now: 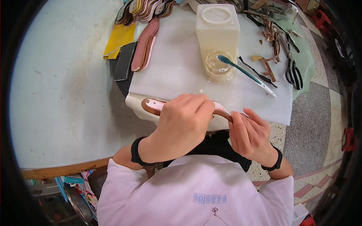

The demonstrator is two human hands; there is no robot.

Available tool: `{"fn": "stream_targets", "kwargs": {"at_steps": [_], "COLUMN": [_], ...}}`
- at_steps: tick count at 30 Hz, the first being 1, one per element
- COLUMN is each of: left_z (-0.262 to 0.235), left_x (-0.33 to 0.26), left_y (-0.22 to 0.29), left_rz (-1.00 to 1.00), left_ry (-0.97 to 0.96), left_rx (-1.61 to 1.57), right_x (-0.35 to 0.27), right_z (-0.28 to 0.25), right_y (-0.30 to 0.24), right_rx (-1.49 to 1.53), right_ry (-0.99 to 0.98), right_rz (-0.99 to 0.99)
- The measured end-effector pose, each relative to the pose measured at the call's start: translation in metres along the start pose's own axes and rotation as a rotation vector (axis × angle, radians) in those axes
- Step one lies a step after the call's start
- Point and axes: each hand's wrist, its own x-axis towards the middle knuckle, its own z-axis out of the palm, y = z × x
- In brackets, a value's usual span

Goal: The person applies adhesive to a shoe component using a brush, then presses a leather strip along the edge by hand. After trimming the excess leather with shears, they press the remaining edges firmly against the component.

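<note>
A narrow leather strap (152,106) with a rounded end, brown along its edge and pinkish white on top, lies across the table's near edge. My left hand (184,120) is closed over its middle and hides that part. Further right, my right hand (250,133) pinches the other end between thumb and fingers. Beyond my hands, a toothbrush (249,73) with a teal head and white handle rests on a round tub (219,75) of pale paste. Behind the tub is a translucent white plastic container (218,30).
Pink and brown strips (145,45) lie stacked at the back left, by a yellow sheet (120,39) and a dark phone-like slab (125,62). Black-handled scissors (293,74) and leather scraps (273,41) lie at the right. White foam sheeting (162,77) covers the work area.
</note>
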Motion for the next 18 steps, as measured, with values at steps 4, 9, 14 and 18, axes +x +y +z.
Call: {"fn": "stream_targets", "kwargs": {"at_steps": [4,9,14,18], "left_z": [0.007,0.020,0.029,0.031], "left_x": [-0.001,0.003,0.007,0.011], "left_y": [0.005,0.007,0.006,0.004], "left_rz": [0.026,0.105,0.193,0.251], "left_ry": [0.091,0.197,0.306,0.325], "left_rx": [0.046,0.061,0.018,0.005], "right_x": [-0.006,-0.006,-0.005,-0.004], "right_z": [-0.001,-0.005,-0.004,-0.003], "right_y": [0.002,0.004,0.005,0.006], "right_rx": [-0.043,-0.061,-0.089,-0.080], "right_ry": [0.015,0.016,0.019,0.040], "right_rz": [-0.012,-0.004,-0.010,-0.019]}}
